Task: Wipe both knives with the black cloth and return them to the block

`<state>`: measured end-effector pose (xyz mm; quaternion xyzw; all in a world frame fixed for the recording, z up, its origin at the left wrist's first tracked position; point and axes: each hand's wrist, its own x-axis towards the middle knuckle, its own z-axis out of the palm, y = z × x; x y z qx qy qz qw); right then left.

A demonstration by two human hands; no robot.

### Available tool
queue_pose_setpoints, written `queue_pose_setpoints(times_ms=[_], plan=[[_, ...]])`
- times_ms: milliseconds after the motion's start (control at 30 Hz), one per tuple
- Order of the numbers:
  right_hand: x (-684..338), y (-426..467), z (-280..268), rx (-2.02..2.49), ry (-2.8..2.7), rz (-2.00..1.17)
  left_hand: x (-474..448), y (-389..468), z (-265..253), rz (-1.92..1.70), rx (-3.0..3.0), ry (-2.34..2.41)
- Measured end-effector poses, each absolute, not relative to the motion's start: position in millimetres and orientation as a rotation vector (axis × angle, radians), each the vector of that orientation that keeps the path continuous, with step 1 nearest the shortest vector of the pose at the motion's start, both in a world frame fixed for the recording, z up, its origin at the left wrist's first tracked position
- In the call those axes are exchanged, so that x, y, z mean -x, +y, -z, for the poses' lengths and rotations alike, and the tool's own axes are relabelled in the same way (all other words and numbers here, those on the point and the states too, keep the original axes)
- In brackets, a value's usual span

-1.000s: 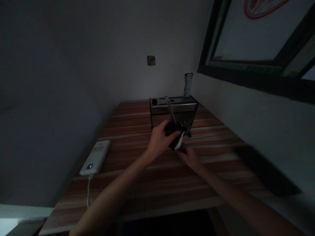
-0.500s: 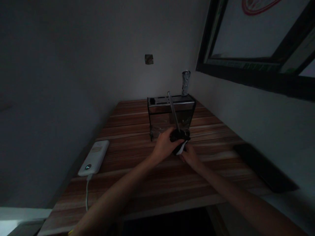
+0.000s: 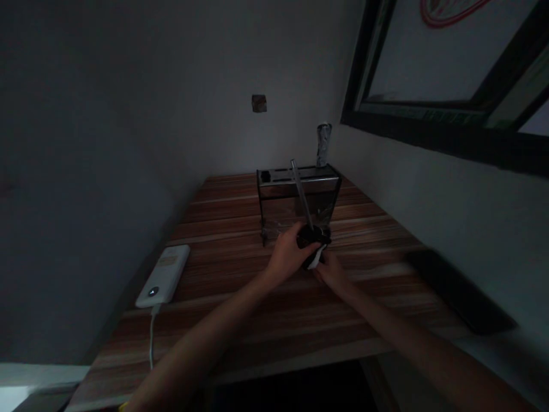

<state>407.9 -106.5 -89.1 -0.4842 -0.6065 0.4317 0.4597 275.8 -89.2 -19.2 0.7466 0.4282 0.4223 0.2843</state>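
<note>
A dark rounded object (image 3: pixel 307 236) is held over the wooden table, and a thin metal rod (image 3: pixel 301 194) rises from it, leaning to the left. My left hand (image 3: pixel 285 255) is closed around the left side of this object, its thumb across the front. At the lower right, my right hand (image 3: pixel 335 276) has its fingers bent in against the same object. Between the hands hangs a white strip (image 3: pixel 316 258), whose lower end is by my right fingertips. Dim light and the hands hide the object's exact kind and underside.
Behind the hands stands a metal rack-like frame (image 3: pixel 300 174) with a foil-wrapped piece (image 3: pixel 323 144) upright on it. A white power bank (image 3: pixel 165 274) with a cable lies left on the striped table (image 3: pixel 231 229). On the right is a dark flat slab (image 3: pixel 461 292), beneath a framed window (image 3: pixel 429 109).
Almost nothing differs. Both hands keep their hold, and the object and its rod stay nearly in place. The power bank's small display looks different.
</note>
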Motion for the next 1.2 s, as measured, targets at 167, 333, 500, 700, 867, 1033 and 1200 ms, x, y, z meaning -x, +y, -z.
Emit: queue_pose_setpoints(times_ms=[167,333,500,700,867,1033,1200], plan=[[-407,-107,85,1.243,-1.444,-1.092,-274,-87,18,-1.144,-1.965,1.120],[-406,-107,84,1.286,-1.478,-1.050,-269,-83,9,-1.213,-1.863,1.066],[-405,-108,84,1.298,-1.517,-1.075,-261,-79,-8,-1.260,-1.736,1.076],[-404,-108,89,1.319,-1.584,-1.034,-246,-75,-29,-1.391,-1.595,1.026],[-404,-110,88,1.325,-1.638,-0.972,-233,-76,-44,-1.526,-1.540,1.018],[-403,-111,87,1.300,-1.692,-0.952,-219,-77,-56,-1.682,-1.500,0.966],[-404,-110,92,1.283,-1.716,-0.917,-210,-77,-60,-1.802,-1.498,0.937]])
